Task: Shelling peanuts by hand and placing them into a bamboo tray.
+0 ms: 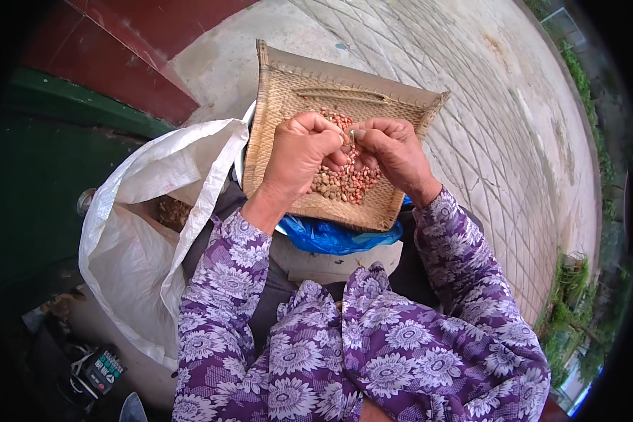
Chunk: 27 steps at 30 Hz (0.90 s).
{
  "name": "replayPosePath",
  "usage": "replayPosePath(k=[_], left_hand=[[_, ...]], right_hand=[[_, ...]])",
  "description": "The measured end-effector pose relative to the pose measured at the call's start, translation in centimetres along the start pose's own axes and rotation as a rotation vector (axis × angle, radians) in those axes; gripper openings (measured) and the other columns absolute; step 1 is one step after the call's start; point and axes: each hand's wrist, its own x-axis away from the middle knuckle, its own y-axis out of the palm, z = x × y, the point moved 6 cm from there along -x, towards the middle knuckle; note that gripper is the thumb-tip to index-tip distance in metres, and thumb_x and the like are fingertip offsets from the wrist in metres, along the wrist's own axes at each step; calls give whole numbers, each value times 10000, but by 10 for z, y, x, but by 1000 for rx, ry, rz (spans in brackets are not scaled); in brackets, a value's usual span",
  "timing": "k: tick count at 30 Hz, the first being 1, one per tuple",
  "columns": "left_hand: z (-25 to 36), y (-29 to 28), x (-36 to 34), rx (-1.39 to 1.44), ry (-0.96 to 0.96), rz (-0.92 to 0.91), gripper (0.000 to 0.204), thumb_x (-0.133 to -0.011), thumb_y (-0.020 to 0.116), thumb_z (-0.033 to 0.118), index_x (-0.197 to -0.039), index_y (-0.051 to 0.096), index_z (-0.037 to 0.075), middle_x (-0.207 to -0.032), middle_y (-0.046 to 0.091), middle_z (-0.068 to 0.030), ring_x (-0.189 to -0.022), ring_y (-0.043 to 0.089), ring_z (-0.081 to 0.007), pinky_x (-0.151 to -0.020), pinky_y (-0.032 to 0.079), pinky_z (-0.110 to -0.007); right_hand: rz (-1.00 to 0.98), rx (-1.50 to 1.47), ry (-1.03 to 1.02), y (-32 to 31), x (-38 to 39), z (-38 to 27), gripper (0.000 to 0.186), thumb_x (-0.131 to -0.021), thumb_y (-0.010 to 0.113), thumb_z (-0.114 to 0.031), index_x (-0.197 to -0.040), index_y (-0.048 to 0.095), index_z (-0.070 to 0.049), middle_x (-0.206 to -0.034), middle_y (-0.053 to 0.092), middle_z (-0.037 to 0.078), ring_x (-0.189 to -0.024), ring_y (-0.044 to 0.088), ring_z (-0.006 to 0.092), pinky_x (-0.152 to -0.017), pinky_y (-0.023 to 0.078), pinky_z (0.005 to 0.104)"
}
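Note:
Over a woven winnowing basket [401, 109], my left hand [299, 156] and my right hand [395, 153] meet, thumbs and fingertips pinched together. Between the fingertips is a small peanut [349, 138], partly hidden by them; both hands grip it. Below, reddish shelled peanut kernels [362, 184] lie loose in the basket. Mixed in along their near left side are tan unshelled peanuts [325, 187]. A thin stick [341, 93] rests across the far part of the basket.
Left of the basket an open white woven sack [137, 257] holds peanuts or shells [174, 211]. A blue plastic bag [337, 235] shows under the basket's near edge. Dark red and green panels [105, 70] stand at the left. Grooved concrete [499, 141] spreads to the right.

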Motion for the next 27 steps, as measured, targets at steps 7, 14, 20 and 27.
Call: replayPosePath(k=[7,14,20,27], left_hand=[[2,4,-1,-133,-21,13,15,-766,578,5,-778,586,9,-674,619,-72,-538,582,-89,-482,477,-207],[23,7,-1,-804,317,173,13,-681,616,23,-687,605,21,-587,593,-6,-542,537,-34,-507,436,-195],[27,12,0,-821,339,154,39,-690,622,20,-729,623,12,-626,602,6,-581,544,-30,-539,445,-189],[22,20,-1,-713,269,15,49,-727,611,23,-770,615,-1,-645,609,-4,-587,558,-32,-512,442,-184]], right_hand=[[-118,-458,53,-18,-2,3,147,-842,500,-99,-862,591,14,-635,504,9,-513,474,79,-563,498,262],[-141,-562,96,-14,-9,4,158,-868,463,-115,-913,553,7,-828,580,63,-661,576,116,-596,530,243],[-69,-390,187,-24,-14,22,264,-911,477,-257,-951,550,-6,-858,581,60,-698,578,115,-578,525,228],[-132,-345,345,-4,-28,53,298,-902,502,-357,-945,557,-67,-825,565,11,-650,551,78,-528,504,203]])
